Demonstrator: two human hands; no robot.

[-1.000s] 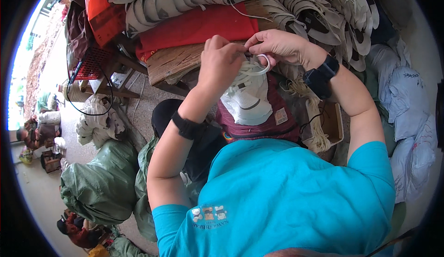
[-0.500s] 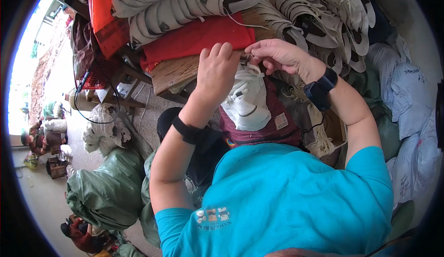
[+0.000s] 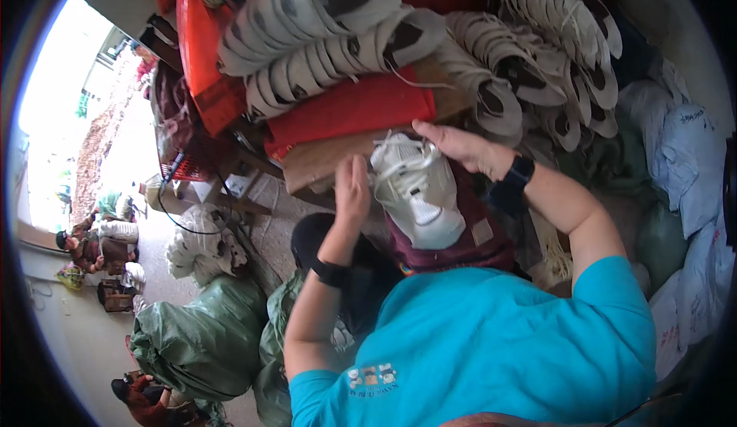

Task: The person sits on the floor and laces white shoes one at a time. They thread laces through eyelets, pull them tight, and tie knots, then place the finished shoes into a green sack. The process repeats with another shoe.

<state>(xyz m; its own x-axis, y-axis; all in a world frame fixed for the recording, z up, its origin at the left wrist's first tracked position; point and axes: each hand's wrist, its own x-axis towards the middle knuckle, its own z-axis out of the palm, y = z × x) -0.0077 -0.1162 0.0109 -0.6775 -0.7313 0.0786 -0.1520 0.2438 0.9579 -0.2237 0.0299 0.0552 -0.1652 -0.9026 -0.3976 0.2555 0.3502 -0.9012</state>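
A white shoe upper (image 3: 424,206) with pale laces (image 3: 411,167) threaded through it lies on a maroon cloth (image 3: 482,231) over my lap. Beside its left edge is my left hand (image 3: 353,189), fingers stretched out and nothing visible in them. At the upper right edge of the shoe, my right hand (image 3: 464,149) has its thumb extended near the collar. Its other fingers are partly hidden, and whether they touch the shoe I cannot tell. Both hands stand apart from each other.
Ahead, a wooden bench (image 3: 326,162) carries a red cloth (image 3: 353,112) and nested rows of grey-white shoe uppers (image 3: 330,62). More stacks (image 3: 514,66) hang at the right. Green sacks (image 3: 203,339) stand left, pale sacks (image 3: 683,173) right. People (image 3: 146,400) sit farther left.
My hands were close together with fingertips pinched at the laced top of the shoe. Now they are spread to either side of it. The whole view has shifted somewhat.
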